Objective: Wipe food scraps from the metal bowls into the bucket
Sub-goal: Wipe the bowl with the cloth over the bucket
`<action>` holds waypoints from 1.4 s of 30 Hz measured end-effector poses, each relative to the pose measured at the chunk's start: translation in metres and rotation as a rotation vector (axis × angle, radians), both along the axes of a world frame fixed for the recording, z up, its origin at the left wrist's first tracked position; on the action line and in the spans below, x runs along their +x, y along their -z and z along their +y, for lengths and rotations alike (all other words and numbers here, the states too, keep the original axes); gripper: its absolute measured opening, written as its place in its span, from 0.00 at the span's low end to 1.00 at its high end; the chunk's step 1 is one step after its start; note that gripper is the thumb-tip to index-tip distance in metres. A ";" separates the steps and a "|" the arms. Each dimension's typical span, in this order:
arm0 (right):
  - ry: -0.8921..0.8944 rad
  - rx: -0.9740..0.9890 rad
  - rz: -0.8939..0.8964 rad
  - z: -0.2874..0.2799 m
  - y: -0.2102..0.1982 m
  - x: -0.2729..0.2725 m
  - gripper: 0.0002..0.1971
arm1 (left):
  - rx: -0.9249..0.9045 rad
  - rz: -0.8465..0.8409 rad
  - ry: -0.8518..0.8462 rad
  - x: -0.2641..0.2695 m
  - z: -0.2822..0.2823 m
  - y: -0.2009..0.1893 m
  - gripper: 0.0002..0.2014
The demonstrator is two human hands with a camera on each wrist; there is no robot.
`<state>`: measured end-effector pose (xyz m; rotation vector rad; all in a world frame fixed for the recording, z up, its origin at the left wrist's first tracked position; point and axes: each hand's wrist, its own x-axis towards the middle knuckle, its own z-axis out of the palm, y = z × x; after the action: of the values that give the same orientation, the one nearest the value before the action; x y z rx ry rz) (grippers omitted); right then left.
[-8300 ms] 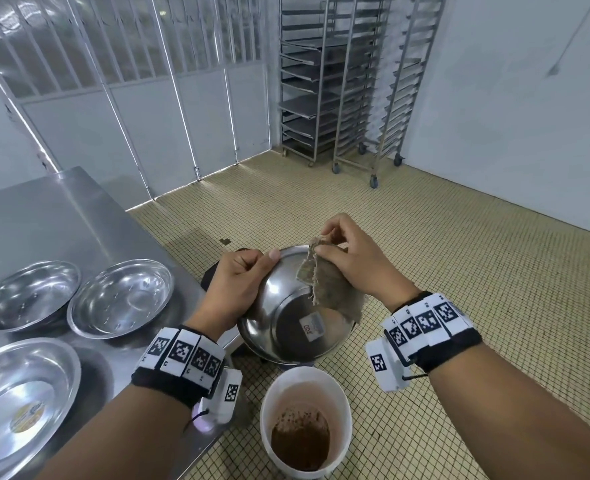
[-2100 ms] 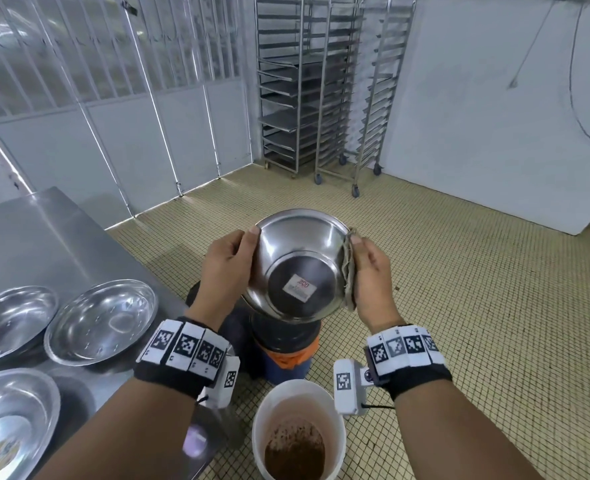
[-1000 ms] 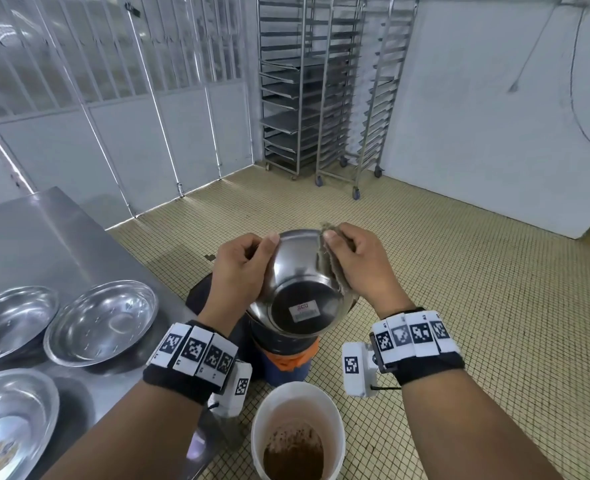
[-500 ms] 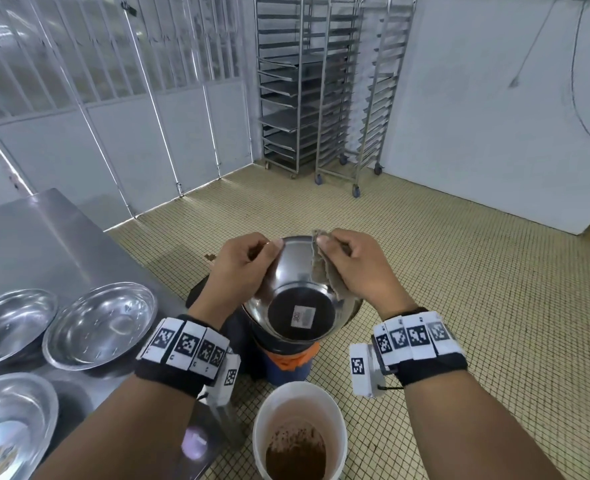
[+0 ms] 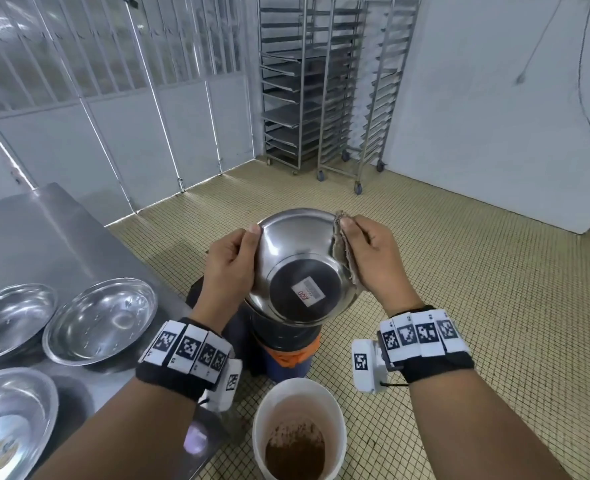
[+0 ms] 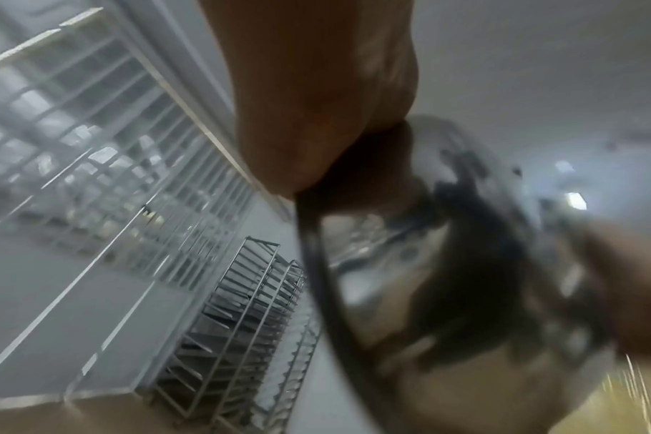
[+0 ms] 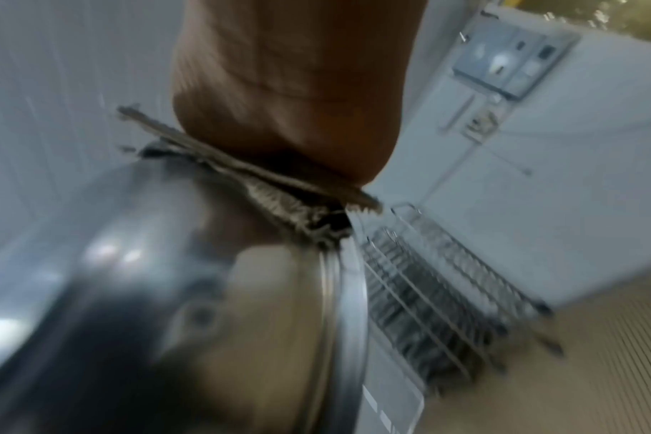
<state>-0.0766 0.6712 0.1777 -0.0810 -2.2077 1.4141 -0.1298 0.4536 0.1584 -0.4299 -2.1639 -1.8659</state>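
We begin at the fingers. The left hand [image 5: 229, 268] is curled round the rim of the metal bowl [image 5: 300, 268] at its 9 o'clock edge, thumb on the outer wall; the wrist view confirms contact but is blurred. The right hand [image 5: 373, 258] pinches a brown cloth [image 5: 343, 252] against the rim at 2 o'clock, fingers folded over the fabric.

The bowl is held in the air between both hands, tilted with its stickered underside toward us and its mouth facing away. The white bucket [image 5: 335, 410], holding brown scraps, stands on the tiled floor at 6 o'clock, below and nearer than the bowl.

We judge the bowl light, rigid and slippery on its polished wall; the rolled rim is the sound place to hold. The cloth is limp and conforms.

Three further bowls [image 5: 101, 320] rest on the steel table [image 5: 44, 233] at 9 o'clock.
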 end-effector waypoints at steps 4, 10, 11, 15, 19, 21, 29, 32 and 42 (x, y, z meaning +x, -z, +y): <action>-0.029 -0.559 0.030 -0.020 0.024 0.011 0.17 | 0.116 -0.002 -0.038 0.000 0.003 -0.007 0.29; -0.065 -0.035 -0.035 -0.011 0.011 0.001 0.15 | -0.090 0.010 0.073 -0.001 0.000 -0.006 0.23; -0.070 0.112 -0.032 -0.009 0.002 -0.003 0.14 | -0.090 0.020 0.083 0.001 0.002 -0.007 0.23; -0.074 -0.031 -0.044 -0.005 -0.008 -0.010 0.13 | 0.097 -0.061 -0.008 -0.003 0.003 -0.003 0.26; -0.105 -0.574 -0.082 -0.010 0.016 0.000 0.16 | 0.140 -0.095 -0.038 -0.006 -0.006 0.001 0.27; -0.095 -0.520 -0.061 -0.007 0.019 0.001 0.16 | -0.035 -0.026 0.022 -0.004 -0.010 -0.004 0.22; -0.109 0.231 -0.094 -0.016 -0.002 -0.005 0.12 | -0.299 -0.019 0.144 -0.009 0.001 -0.019 0.18; -0.073 -0.311 -0.063 -0.012 0.021 0.002 0.16 | 0.085 -0.150 -0.016 -0.014 -0.006 -0.006 0.23; -0.032 0.347 0.002 -0.009 0.003 -0.007 0.16 | -0.184 0.027 0.151 -0.007 -0.001 -0.006 0.22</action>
<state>-0.0835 0.6625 0.1749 0.0773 -2.4271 1.0266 -0.1365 0.4529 0.1642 -0.6693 -2.3529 -1.7282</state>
